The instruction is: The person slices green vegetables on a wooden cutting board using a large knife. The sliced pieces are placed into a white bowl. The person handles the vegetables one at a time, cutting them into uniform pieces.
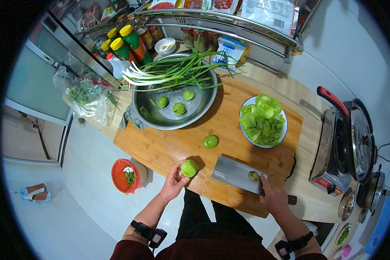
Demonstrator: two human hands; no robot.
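Observation:
My left hand (174, 183) holds a green tomato (189, 168) at the front edge of the wooden cutting board (169, 149). The tomato's top looks cut flat. My right hand (273, 196) is closed around the handle of a cleaver (232, 172), its broad blade flat over the board and pointing left. On the blade, by my fingertips, rests a small cut-off stem end (253, 175). A whole green tomato (211, 141) lies mid-board. To its right, a white blue-rimmed bowl (286, 130) is heaped with green tomato slices (263, 120).
A steel basin (139, 115) holds three green tomatoes; scallions (182, 71) lie across it. A red-lined bin (117, 177) stands on the floor to the left. At right is a portable stove (328, 152) with a lidded pan (360, 139). A metal rack (221, 24) overhangs the back.

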